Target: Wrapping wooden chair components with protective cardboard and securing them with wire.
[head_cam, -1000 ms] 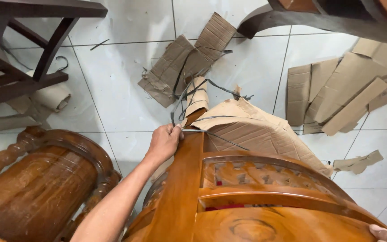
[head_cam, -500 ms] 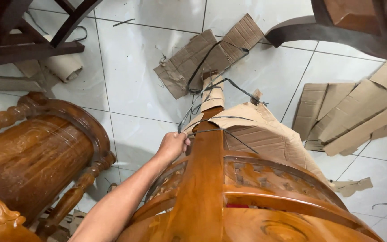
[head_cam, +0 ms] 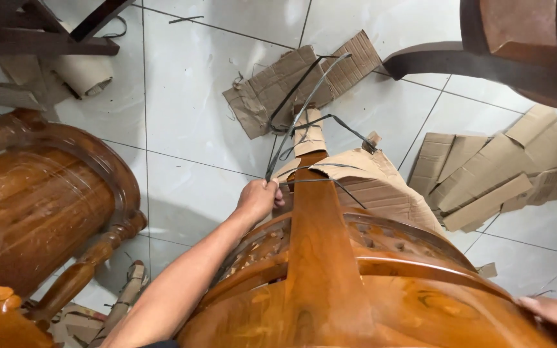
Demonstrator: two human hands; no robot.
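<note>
The left hand [head_cam: 257, 200] is closing in a fist on a dark plastic strap [head_cam: 301, 113], gripping it at its lower end, just beside the left edge of the carved wooden chair [head_cam: 330, 283] that is lying under the person. From the fist, the strap is running up and away toward the torn cardboard [head_cam: 278, 90] on the tiled floor [head_cam: 188, 96], its long axis leaning slightly rightward. More strap loops are crossing the cardboard wrapping [head_cam: 369, 177] that is covering the chair's far end. The left hand is the nearer one by far; the right hand [head_cam: 556, 312] is resting well apart on the chair's near right edge, cut off by the frame, so its grip cannot be determined. Whether the strap is tied or already cut is hard to make out. A second wooden chair [head_cam: 40, 200] is lying to the left.
</note>
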